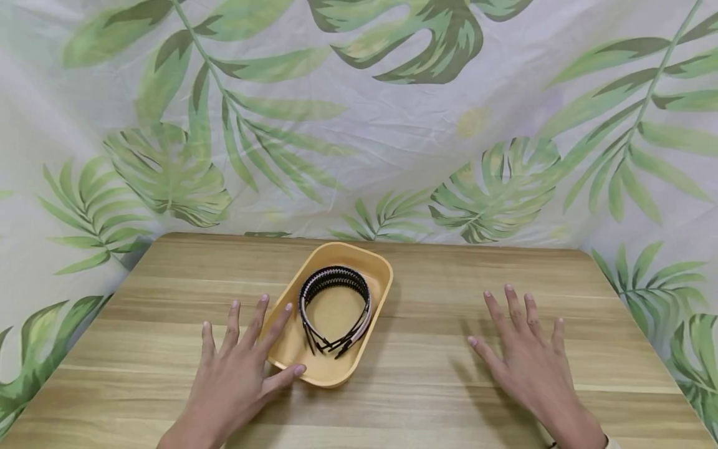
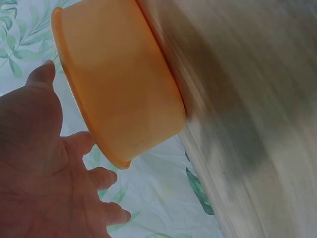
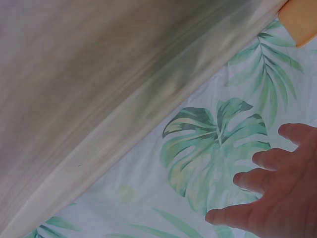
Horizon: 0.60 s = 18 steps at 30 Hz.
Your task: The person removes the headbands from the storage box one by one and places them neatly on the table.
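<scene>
A yellow-orange plastic bin [image 1: 286, 357] with rounded corners stands on the table, left of centre. Inside it lie several dark headbands [image 1: 336, 274] nested together, with toothed inner edges and crossed ends; one shows a pale pink band. My left hand [image 1: 230, 380] is spread at the bin's near left side, with thumb and index fingertip overlapping its rim in the head view. In the left wrist view the outer wall of the bin [image 2: 119, 74] faces the palm. Well to the right, my right hand [image 1: 533, 368] hovers with fingers spread, holding nothing.
The wood-grain table [image 1: 426, 374] has rounded far corners, and its back edge runs just behind the bin. Beyond it hangs a white cloth [image 1: 392, 137] printed with green leaves, which also drops down at both sides.
</scene>
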### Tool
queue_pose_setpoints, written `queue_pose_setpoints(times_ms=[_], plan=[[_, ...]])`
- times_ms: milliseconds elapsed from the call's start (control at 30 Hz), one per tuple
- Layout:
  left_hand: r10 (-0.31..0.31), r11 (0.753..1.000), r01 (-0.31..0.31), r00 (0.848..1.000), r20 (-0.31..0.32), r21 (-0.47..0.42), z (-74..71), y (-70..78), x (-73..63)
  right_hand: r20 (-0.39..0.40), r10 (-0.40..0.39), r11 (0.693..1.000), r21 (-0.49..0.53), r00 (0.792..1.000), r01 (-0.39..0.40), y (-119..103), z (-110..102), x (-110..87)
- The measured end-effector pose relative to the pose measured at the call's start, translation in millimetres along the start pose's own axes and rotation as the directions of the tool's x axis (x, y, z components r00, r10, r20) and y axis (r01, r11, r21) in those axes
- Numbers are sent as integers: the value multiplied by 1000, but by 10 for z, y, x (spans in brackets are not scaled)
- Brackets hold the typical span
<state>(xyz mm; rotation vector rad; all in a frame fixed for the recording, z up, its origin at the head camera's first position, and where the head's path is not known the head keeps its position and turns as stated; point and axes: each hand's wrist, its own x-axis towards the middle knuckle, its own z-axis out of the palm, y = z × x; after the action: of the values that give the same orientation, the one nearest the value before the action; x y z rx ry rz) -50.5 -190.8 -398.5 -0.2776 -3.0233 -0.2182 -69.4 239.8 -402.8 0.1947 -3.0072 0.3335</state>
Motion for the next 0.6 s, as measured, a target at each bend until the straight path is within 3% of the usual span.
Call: queue_pose_setpoints(times_ms=[600], plan=[[5,990,5,998,69,-138,-71,-155,95,-7,-81,997,11,997,81,-314,-61,197]])
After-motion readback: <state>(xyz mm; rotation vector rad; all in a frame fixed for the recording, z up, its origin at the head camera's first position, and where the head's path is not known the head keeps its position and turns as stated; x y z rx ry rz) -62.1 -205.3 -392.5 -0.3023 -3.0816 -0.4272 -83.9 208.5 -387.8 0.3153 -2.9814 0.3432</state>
